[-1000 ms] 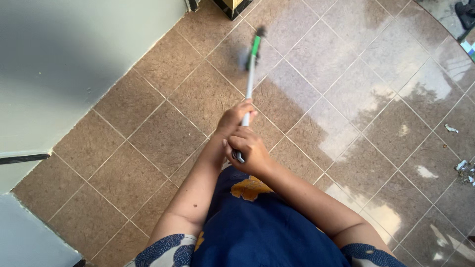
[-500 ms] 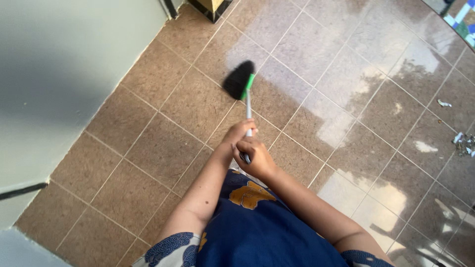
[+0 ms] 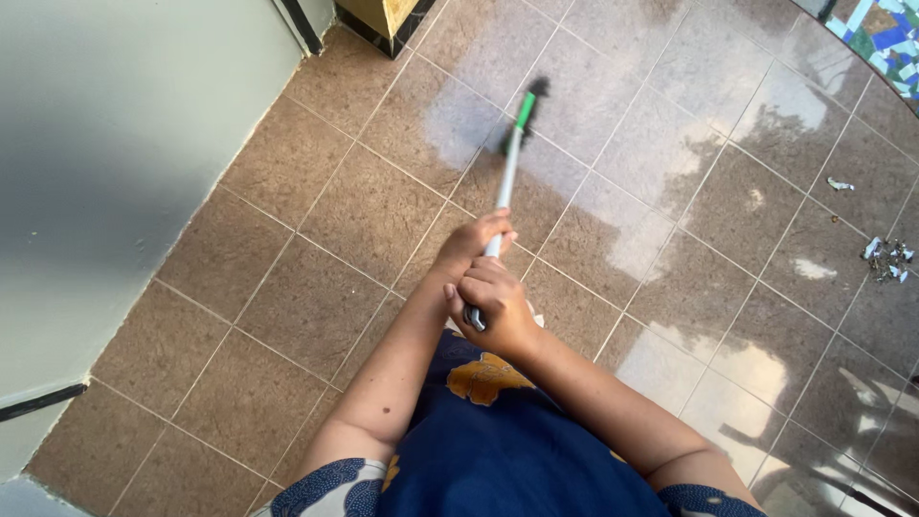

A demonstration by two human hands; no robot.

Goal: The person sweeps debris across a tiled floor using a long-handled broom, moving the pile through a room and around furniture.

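Both my hands grip a broom's grey handle (image 3: 505,187) in front of my body. My left hand (image 3: 472,242) wraps the shaft further down toward the head. My right hand (image 3: 490,304) closes over the handle's near end, close to my blue patterned clothing. The handle runs up and away to a green collar (image 3: 525,111) and a dark, motion-blurred brush head (image 3: 537,88) over the brown floor tiles (image 3: 316,278).
A pale wall (image 3: 115,144) with a dark skirting strip runs along the left. A yellow and black corner post (image 3: 378,24) stands at the top. Scraps of litter (image 3: 885,257) lie on the shiny tiles at the right, and a small white scrap (image 3: 840,184) above them.
The brush head swung from the left of the handle line to further up and right. Both hands kept their grip and barely shifted. The view drifted slightly.
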